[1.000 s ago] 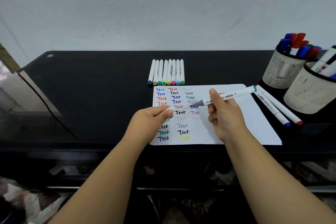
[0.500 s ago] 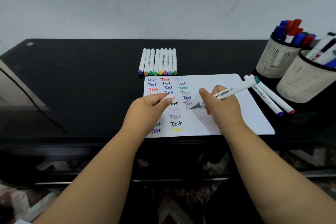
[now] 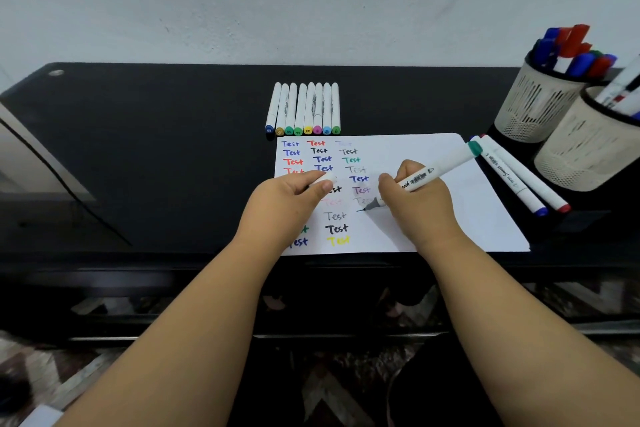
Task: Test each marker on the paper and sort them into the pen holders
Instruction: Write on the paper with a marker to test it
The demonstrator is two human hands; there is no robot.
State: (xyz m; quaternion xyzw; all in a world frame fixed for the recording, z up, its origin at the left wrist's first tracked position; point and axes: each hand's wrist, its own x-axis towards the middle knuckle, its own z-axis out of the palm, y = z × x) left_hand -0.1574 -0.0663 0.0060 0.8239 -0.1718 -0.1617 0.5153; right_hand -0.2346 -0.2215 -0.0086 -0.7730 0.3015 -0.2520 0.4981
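In the head view, the right hand (image 3: 415,204) grips a white marker (image 3: 433,173) with a dark green end cap, fingers curled around the barrel; its grey tip touches the paper (image 3: 433,225) just below a faint grey "Test". The barrel slants up toward 2 o'clock. The left hand (image 3: 287,204) pinches a white marker cap (image 3: 323,180) between thumb and curled fingers and rests on the left part of the sheet, over some of the coloured "Test" words.

At 12 o'clock from the paper, eight white markers (image 3: 303,109) lie side by side on the black table (image 3: 138,149), coloured ends toward the sheet. At 3 o'clock two more markers (image 3: 519,177) – one blue-tipped, one red-tipped – lie beside the paper's edge. Toward 2 o'clock stand two mesh pen holders: the far holder (image 3: 533,104) full of blue and red markers, the near holder (image 3: 581,152) with a few white ones.
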